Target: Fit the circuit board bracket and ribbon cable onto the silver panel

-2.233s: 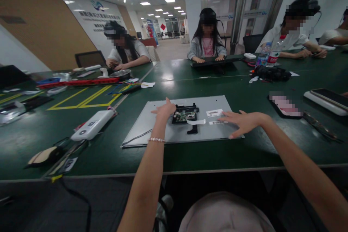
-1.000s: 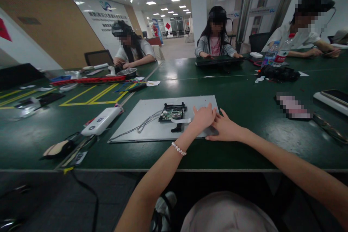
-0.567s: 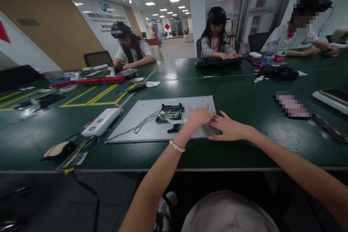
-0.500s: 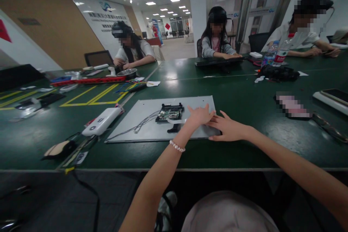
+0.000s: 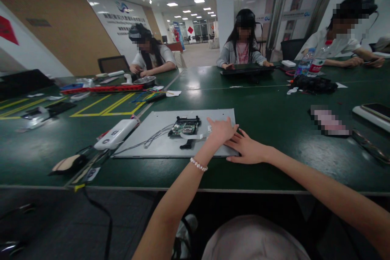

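Panel (image 5: 158,146) looks stiff, likely fragile; hold by edges, off circuit board (image 5: 184,129). Left hand (image 5: 224,131), right hand (image 5: 253,150) right of circuit board, at panel, fingers spread, nothing gripped.

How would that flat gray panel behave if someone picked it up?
The gray panel looks fairly stiff, as its edges run straight. The circuit board on it seems fragile, with components exposed. The thin gray cables lie in loose bends, so they would probably flop about.
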Motion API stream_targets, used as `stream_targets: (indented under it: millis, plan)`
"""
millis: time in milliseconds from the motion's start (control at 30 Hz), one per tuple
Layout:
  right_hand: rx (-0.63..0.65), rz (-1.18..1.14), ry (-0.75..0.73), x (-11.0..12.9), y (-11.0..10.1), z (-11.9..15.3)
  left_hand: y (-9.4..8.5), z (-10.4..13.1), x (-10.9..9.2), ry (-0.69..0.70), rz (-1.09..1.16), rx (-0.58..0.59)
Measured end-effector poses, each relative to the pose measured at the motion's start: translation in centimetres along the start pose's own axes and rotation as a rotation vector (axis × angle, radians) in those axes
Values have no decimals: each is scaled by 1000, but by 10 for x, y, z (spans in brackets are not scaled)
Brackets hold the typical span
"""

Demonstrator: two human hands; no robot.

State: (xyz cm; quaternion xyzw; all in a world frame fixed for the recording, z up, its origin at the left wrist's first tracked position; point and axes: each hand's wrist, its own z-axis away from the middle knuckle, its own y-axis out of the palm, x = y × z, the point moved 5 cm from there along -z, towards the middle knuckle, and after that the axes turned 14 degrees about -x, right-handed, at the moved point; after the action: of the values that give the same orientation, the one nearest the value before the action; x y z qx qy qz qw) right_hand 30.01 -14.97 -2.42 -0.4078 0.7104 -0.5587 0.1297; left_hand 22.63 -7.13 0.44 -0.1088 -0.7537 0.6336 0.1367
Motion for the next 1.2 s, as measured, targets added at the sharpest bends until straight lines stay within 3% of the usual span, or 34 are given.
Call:
stream_targets:
  millis: [167,333,467,567,733,933,1200]
  plan:
    - [-22,32,7,0,1,-1,-17,13,17,-16,27,-94]
    - [22,31,38,-3,7,0,-48,61,53,-180,-88,-274]
    - [30,12,67,-6,10,3,-44,99,75,-324,-203,-270]
    - [33,5,77,-5,10,4,-34,113,86,-400,-266,-279]
    - [45,1,84,-4,7,4,-25,112,98,-371,-284,-254]
    - [54,-7,88,-4,6,5,-27,101,115,-367,-258,-148]
    - [44,-11,76,-7,9,6,-18,65,163,-415,-233,-70]
